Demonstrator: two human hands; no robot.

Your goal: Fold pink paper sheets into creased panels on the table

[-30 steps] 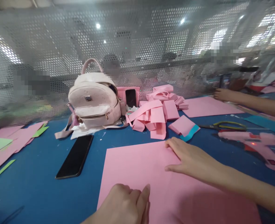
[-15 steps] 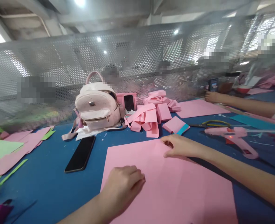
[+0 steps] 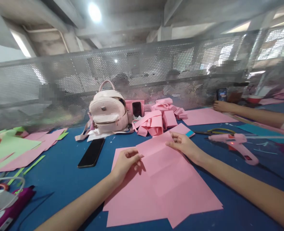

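A pink paper sheet (image 3: 171, 173) with faint crosswise creases lies at an angle over one or more other pink sheets (image 3: 132, 205) on the table in front of me. My right hand (image 3: 184, 146) pinches its far right corner between thumb and fingers, lifting that end slightly. Near the far left corner, my left hand (image 3: 127, 163) is closed, its curled fingertips at the sheet's left edge. Just beyond my right hand lies a folded pink piece with a blue strip (image 3: 189, 133).
Beyond are a pale pink backpack (image 3: 109, 112), a phone (image 3: 92, 153) and a heap of pink strips (image 3: 154, 123). At right lie a pink glue gun (image 3: 235, 144), yellow-handled scissors (image 3: 220, 131) and another person's hand (image 3: 222, 106). A purple power strip (image 3: 19, 205) sits at left.
The upper pink sheet has turned and come away from the one below, whose edges now show at the left. My left hand has moved up to its far left edge. The view has tilted up.
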